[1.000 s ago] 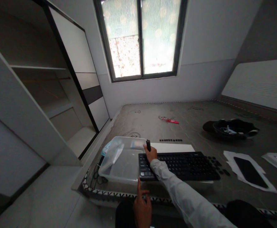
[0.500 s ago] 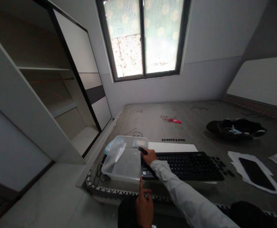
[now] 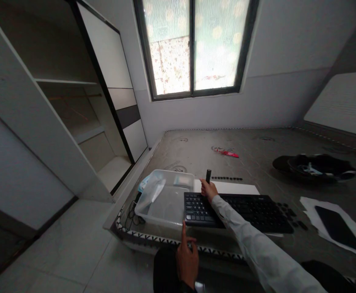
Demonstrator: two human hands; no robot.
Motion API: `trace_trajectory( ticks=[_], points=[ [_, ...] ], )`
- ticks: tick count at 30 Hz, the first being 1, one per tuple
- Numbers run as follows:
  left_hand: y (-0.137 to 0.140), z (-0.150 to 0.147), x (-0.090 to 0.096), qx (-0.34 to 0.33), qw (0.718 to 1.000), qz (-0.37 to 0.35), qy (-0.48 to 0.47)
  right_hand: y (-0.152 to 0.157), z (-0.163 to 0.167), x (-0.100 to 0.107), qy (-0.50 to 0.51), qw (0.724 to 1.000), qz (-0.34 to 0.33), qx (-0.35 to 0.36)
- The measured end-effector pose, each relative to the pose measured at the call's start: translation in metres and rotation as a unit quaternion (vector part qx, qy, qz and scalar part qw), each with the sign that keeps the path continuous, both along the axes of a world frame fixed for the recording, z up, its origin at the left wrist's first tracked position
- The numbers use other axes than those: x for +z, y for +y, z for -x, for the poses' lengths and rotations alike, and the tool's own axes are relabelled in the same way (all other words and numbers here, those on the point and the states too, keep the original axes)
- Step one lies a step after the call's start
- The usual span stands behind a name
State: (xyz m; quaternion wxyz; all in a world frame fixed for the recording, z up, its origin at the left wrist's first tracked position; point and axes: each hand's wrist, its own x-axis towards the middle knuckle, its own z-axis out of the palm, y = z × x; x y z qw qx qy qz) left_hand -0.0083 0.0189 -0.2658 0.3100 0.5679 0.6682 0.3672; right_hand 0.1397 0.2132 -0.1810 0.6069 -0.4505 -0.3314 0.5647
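Note:
My right hand is closed around a short black stick-like tool that points up, its exact kind not clear. It is over the left part of a black keyboard, hiding some of its keys. My left hand holds nothing; its index finger is stretched toward the keyboard's near left corner, the other fingers partly bent and apart. Whether that fingertip touches the keyboard I cannot tell. Loose black keycaps lie at the keyboard's right end, and a row of small black keys lies behind it.
Left of the keyboard stands a clear plastic box with a plastic bag inside. A white sheet lies under the keyboard. Further right are a black cap and a dark phone-like slab on white paper. A red item lies farther back on the mattress.
My right hand has moved right and slightly back from the keyboard's left end, and the black tool now points up instead of left. My left hand stays nearly in place. The view has shifted slightly.

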Motion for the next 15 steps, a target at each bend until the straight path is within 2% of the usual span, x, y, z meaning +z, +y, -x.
trace_trajectory(
  ticks=[5, 15],
  points=[
    [0.002, 0.0, -0.004, 0.001, 1.0, -0.02, -0.006, -0.009, -0.008, 0.006, 0.075, 0.997, -0.01, 0.017],
    [0.001, 0.0, -0.002, 0.0, 1.0, -0.013, -0.004, -0.017, -0.021, -0.005, 0.027, 0.994, 0.011, 0.101]
  ],
)
